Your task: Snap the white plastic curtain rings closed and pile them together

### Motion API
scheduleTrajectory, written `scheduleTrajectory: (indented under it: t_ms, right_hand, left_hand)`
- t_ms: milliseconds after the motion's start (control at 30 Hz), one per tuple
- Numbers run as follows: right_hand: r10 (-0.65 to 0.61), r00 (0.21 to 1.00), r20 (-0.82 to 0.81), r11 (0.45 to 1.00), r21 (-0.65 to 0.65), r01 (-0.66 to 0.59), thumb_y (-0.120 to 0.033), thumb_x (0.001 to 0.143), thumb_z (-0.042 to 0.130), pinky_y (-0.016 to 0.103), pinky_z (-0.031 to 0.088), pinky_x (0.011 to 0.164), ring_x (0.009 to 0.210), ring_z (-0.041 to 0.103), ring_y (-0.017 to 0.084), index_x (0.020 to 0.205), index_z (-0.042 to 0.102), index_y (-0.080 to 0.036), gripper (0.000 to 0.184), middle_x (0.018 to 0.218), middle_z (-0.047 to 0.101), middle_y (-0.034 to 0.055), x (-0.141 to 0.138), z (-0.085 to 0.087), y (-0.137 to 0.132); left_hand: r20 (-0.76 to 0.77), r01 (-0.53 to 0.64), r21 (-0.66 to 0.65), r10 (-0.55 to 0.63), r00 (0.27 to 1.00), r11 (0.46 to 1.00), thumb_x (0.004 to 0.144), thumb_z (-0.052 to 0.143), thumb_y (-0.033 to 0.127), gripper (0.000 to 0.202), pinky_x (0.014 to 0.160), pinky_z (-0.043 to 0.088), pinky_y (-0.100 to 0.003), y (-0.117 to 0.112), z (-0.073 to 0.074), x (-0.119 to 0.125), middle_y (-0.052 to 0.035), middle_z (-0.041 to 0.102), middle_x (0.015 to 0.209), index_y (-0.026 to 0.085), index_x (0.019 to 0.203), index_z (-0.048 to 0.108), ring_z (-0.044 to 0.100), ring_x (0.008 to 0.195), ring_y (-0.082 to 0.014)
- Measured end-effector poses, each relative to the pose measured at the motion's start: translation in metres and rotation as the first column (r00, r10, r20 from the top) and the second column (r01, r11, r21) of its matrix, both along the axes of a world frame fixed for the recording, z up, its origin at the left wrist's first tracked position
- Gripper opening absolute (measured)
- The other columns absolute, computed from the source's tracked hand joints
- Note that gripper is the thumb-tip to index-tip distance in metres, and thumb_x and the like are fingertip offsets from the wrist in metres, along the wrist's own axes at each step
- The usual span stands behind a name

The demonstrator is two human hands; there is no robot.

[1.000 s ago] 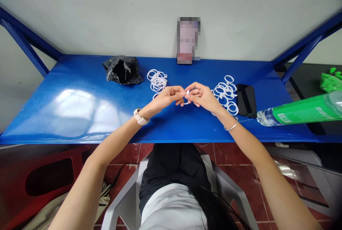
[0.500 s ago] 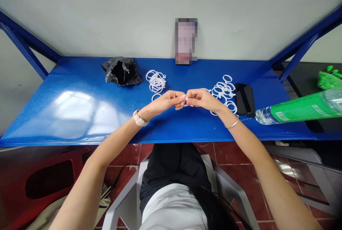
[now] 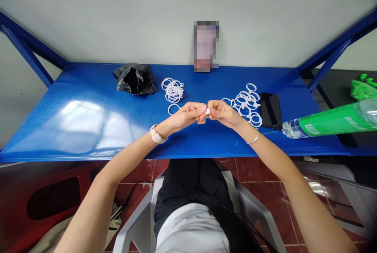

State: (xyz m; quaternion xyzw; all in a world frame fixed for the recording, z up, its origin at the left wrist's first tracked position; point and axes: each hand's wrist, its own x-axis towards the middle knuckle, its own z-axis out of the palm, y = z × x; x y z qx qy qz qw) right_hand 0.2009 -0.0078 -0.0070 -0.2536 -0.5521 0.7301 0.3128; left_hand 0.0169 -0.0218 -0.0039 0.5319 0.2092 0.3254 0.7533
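White plastic piece (image 3: pixel 208 111), probably light, stiff and slippery, seems best held by its edges; left hand (image 3: pixel 191 112) and right hand (image 3: pixel 223 112) fingers pinch it from 2 sides.

No readable text; green label (image 3: pixel 332 122) on bottle (image 3: pixel 291 128): barcode (image 3: pixel 310 129), blurred lettering (image 3: pixel 352 122).

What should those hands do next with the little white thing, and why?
Maybe a gentle squeeze with both hands. The left hand and right hand meet at the small white piece, thumbs and fingers pinched close around it, so they seem set to press. The fingers hide most of it, so I can't be sure.
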Motion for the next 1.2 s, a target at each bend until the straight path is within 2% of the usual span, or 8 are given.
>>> scheduleTrajectory:
  t_ms: [300,533,667,800,1033,1200]
  right_hand:
    - [0.013,0.998,-0.067,1.000,-0.004,-0.013,-0.057,0.070,0.082,0.023,0.018,0.048,0.047,0.030,0.005,0.064,0.051,-0.018,0.051,0.055,0.049,-0.0062,-0.001,-0.004,-0.001]
    - [0.013,0.998,-0.059,1.000,-0.013,-0.013,-0.060,0.069,0.082,0.023,0.019,0.047,0.048,0.032,0.005,0.064,0.050,-0.018,0.053,0.054,0.047,-0.0067,-0.002,-0.005,-0.002]
    - [-0.044,0.990,-0.133,0.998,-0.059,0.036,-0.060,0.065,0.085,0.023,0.021,0.048,0.048,0.027,0.005,0.061,0.046,-0.019,0.056,0.052,0.039,-0.0088,-0.004,0.001,-0.005]
    - [-0.076,0.976,-0.202,0.994,-0.092,0.059,-0.055,0.071,0.083,0.022,0.022,0.048,0.049,0.024,0.005,0.063,0.048,-0.018,0.052,0.056,0.038,-0.0085,-0.006,0.005,-0.008]
    - [-0.081,0.979,-0.189,0.987,-0.153,0.053,-0.051,0.076,0.081,0.020,0.024,0.047,0.047,0.019,0.004,0.065,0.049,-0.018,0.047,0.054,0.032,-0.0098,-0.006,0.000,-0.003]
    - [-0.091,0.973,-0.212,0.985,-0.165,0.056,-0.051,0.076,0.081,0.020,0.026,0.048,0.048,0.021,0.004,0.068,0.056,-0.018,0.042,0.054,0.033,-0.0094,-0.006,-0.002,-0.002]
  left_hand:
    - [0.030,-0.012,-0.066,0.014,0.999,0.998,0.075,0.078,0.058,0.057,0.056,0.030,-0.027,-0.003,0.001,0.002,0.0051,0.033,0.056,0.017,0.057,0.043,0.035,0.054,-0.0078]
    - [0.076,0.018,-0.061,-0.014,0.997,0.998,0.078,0.077,0.054,0.055,0.055,0.029,-0.027,-0.003,-0.001,0.003,0.0053,0.032,0.055,0.017,0.057,0.042,0.033,0.052,-0.0075]
    - [0.135,-0.044,-0.099,0.057,0.989,0.994,0.076,0.079,0.053,0.056,0.056,0.032,-0.026,-0.004,0.007,0.002,0.0052,0.031,0.054,0.017,0.056,0.041,0.032,0.053,-0.0077]
    - [0.167,-0.071,-0.110,0.089,0.982,0.991,0.079,0.077,0.052,0.055,0.056,0.033,-0.024,-0.003,0.014,0.002,0.0049,0.032,0.054,0.016,0.056,0.042,0.031,0.053,-0.0071]
    - [0.138,-0.103,-0.094,0.115,0.984,0.990,0.082,0.075,0.052,0.054,0.057,0.033,-0.023,0.003,0.007,0.002,0.0053,0.030,0.055,0.017,0.058,0.043,0.031,0.054,-0.0077]
    - [0.117,-0.127,-0.055,0.133,0.984,0.990,0.081,0.074,0.054,0.054,0.059,0.034,-0.024,0.005,0.007,0.000,0.0046,0.031,0.056,0.017,0.057,0.043,0.033,0.056,-0.0085]
